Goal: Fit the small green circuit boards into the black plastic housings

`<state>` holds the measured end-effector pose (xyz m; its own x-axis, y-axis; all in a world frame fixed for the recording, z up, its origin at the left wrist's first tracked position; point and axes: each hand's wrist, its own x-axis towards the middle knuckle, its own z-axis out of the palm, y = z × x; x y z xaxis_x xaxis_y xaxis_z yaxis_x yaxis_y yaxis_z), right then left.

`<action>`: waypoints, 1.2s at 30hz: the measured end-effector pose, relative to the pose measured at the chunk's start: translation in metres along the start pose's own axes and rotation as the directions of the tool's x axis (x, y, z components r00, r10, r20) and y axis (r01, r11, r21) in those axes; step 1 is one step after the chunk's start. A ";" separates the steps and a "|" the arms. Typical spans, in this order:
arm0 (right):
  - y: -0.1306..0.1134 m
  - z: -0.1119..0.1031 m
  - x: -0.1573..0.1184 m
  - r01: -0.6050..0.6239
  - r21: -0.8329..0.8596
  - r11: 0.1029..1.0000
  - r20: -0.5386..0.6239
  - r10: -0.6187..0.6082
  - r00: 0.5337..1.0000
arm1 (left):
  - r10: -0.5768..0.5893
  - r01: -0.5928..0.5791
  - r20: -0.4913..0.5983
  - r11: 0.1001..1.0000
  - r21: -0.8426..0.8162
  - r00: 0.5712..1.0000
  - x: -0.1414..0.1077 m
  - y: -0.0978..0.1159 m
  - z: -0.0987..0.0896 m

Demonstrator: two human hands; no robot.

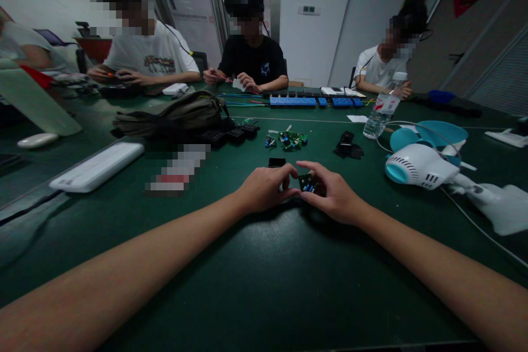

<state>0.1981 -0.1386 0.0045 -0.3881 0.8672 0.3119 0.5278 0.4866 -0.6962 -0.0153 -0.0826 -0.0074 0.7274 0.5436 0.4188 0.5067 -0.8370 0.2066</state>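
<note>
A small green circuit board (pixel 306 181) with blue parts on it is in my right hand (pixel 336 193), between the thumb and the curved fingers. Close on its left is my left hand (pixel 266 188), fingers curled and thumb tip near the lower left corner of the board. What the left fingers hold, if anything, is hidden. Just behind the left hand sits a small black box (pixel 276 163). Farther off lies a loose pile of green circuit boards (pixel 291 140) with blue and white parts.
A dark bag (pixel 177 113) and a white power bank (pixel 99 166) lie to the left. On the right are black pieces (pixel 348 146), a water bottle (pixel 383 107) and a white and blue fan (pixel 424 168). Blue terminal strips (pixel 295 102) line the far side, where people sit.
</note>
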 end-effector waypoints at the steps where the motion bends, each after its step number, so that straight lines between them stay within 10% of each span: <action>1: 0.000 0.000 0.000 -0.013 0.027 1.000 0.003 0.013 1.000 | -0.012 0.012 -0.007 1.000 -0.003 1.000 0.000 0.000 0.000; 22: 0.007 0.001 0.000 -0.015 0.216 0.976 -0.031 0.022 0.999 | 0.008 -0.008 0.000 0.999 0.032 1.000 -0.001 -0.001 0.002; 36: 0.008 -0.008 0.005 0.051 -0.154 0.987 -0.105 -0.068 0.992 | -0.062 0.064 -0.073 0.997 0.031 0.995 0.001 0.001 0.001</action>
<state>0.2068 -0.1297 0.0053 -0.3412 0.8384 0.4250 0.6174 0.5409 -0.5713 -0.0134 -0.0828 -0.0074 0.6587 0.5883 0.4691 0.5662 -0.7981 0.2059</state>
